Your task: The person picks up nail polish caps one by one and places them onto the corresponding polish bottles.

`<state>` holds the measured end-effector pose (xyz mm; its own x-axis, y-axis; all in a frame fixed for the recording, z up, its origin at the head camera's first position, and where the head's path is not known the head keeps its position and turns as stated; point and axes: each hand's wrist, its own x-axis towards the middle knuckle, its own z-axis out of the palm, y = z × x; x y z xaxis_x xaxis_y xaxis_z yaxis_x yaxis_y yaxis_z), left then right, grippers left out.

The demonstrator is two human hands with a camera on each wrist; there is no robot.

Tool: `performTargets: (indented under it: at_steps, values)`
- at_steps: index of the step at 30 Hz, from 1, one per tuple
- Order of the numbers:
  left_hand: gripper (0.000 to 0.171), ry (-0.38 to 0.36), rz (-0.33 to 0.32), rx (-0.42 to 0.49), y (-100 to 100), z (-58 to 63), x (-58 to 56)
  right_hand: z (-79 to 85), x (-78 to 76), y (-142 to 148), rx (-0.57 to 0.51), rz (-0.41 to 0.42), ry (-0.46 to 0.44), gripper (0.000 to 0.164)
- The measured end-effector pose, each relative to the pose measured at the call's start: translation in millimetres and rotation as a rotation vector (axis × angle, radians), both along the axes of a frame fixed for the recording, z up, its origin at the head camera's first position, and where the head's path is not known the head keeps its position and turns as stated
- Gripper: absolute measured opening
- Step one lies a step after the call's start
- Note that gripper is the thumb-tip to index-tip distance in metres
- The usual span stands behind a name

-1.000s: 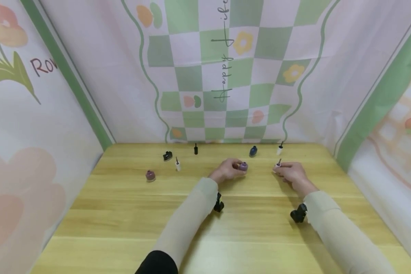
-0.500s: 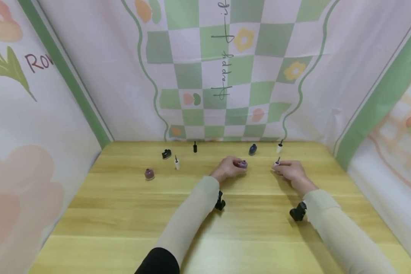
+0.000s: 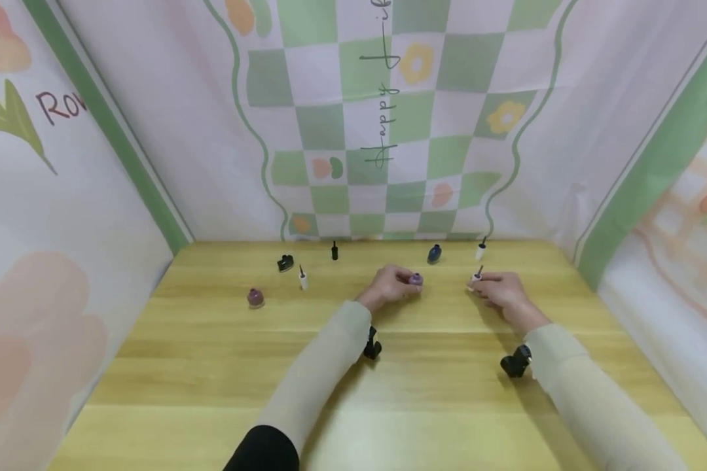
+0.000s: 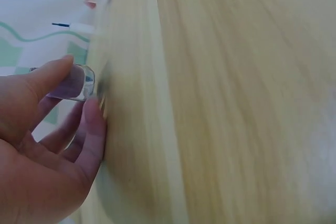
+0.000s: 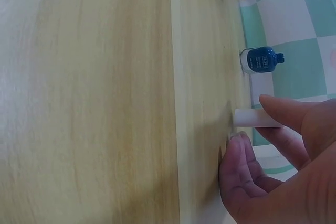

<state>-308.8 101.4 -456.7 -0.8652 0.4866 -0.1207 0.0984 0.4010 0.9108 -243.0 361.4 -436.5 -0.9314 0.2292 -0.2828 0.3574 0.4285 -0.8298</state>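
Note:
My left hand (image 3: 391, 285) pinches an open purple nail polish bottle (image 3: 415, 279) between thumb and fingers, low over the wooden table. In the left wrist view the bottle's clear glass base (image 4: 88, 82) shows past the thumb. My right hand (image 3: 501, 293) holds a white nail polish cap (image 3: 476, 278) upright, its brush pointing up. Thumb and fingers grip the cap's side in the right wrist view, where its white end (image 5: 247, 117) is near the tabletop. A dark blue nail polish bottle (image 3: 434, 254) stands behind and between the hands. Another white brush cap (image 3: 480, 251) stands behind my right hand.
On the left of the table (image 3: 212, 366) are a mauve nail polish bottle (image 3: 255, 298), a white brush cap (image 3: 303, 280), a black brush cap (image 3: 334, 250) and a small black object (image 3: 285, 263). A checkered curtain (image 3: 365, 131) hangs at the back edge.
Both hands keep their grips and stay nearly in place. The whole scene has shifted slightly upward in the head view.

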Motion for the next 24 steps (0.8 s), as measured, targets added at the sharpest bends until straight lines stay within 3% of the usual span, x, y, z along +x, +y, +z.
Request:
performTargets:
  at_steps: [7, 11, 19, 24]
  values:
    - [0.028, -0.095, -0.036, 0.08, -8, 5.2, 1.1, 6.0, 3.1, 1, 0.005, 0.046, -0.004, 0.063]
    - [0.024, -0.113, -0.037, 0.113, -12, 8.0, 4.6, 4.6, 6.0, -1, 0.03, 0.097, 0.035, 0.061]
    - [0.022, -0.002, -0.073, 0.051, -22, 12.3, 10.4, 0.4, 13.2, -12, 0.002, 0.18, 0.107, 0.055]
    - [0.025, -0.007, -0.095, 0.08, -26, 16.1, 13.0, 2.6, 14.6, -15, -0.014, 0.203, 0.14, 0.054]
